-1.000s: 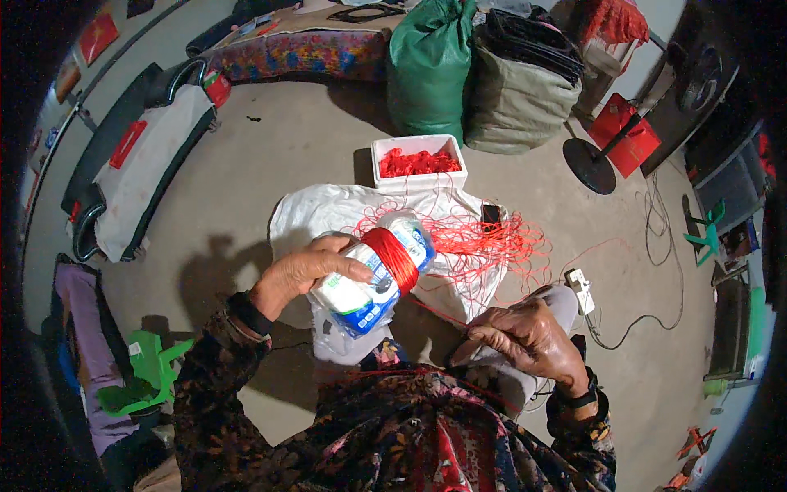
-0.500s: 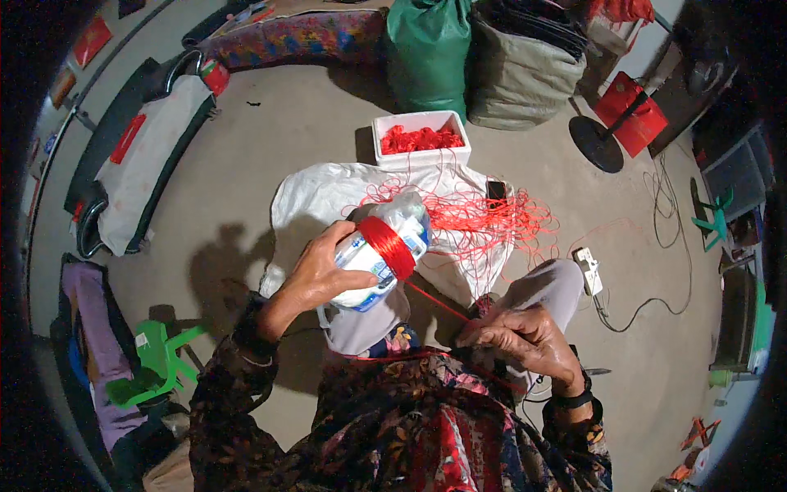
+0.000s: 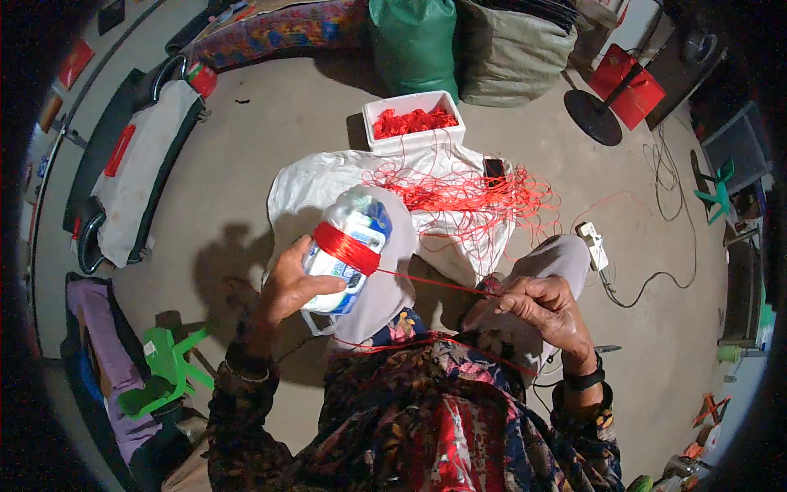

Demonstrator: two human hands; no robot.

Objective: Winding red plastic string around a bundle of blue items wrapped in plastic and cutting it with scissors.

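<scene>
My left hand [image 3: 293,283] grips a white and blue plastic bottle [image 3: 348,250] with a band of red string [image 3: 347,248] wound around its middle. A taut strand of the string [image 3: 434,283] runs from the bottle to my right hand [image 3: 537,307], which pinches it above my knee. A loose tangle of red string [image 3: 463,197] lies on a white plastic sheet [image 3: 307,180] on the floor in front of me. Behind it stands a white box [image 3: 414,105] filled with more red string.
A green sack [image 3: 410,41] and a grey sack [image 3: 512,49] stand at the back. A fan base [image 3: 594,116] and a red box [image 3: 627,78] are at the right. A power strip [image 3: 592,244] with cable lies by my knee. A green plastic stool [image 3: 164,373] is at the left.
My left hand has tilted and shifted the bottle slightly as string winds on. My right hand has stayed by my knee, holding the strand.
</scene>
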